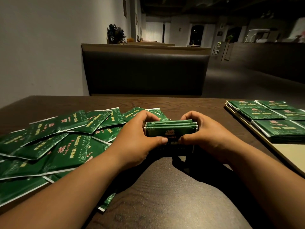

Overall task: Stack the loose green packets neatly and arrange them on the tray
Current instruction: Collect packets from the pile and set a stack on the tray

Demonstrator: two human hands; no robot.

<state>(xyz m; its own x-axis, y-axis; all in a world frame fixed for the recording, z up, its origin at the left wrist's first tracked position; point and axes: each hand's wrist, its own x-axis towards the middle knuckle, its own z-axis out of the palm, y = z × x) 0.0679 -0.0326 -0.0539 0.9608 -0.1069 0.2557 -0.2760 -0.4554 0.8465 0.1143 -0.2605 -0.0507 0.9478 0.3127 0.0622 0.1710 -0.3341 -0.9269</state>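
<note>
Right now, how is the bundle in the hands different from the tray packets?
The held bundle stands on edge; the tray packets lie flat. The left hand and right hand grip the held bundle; nothing touches the tray packets. The held bundle is one clump; the tray packets form several side-by-side stacks. Both are green with gold print.
</note>
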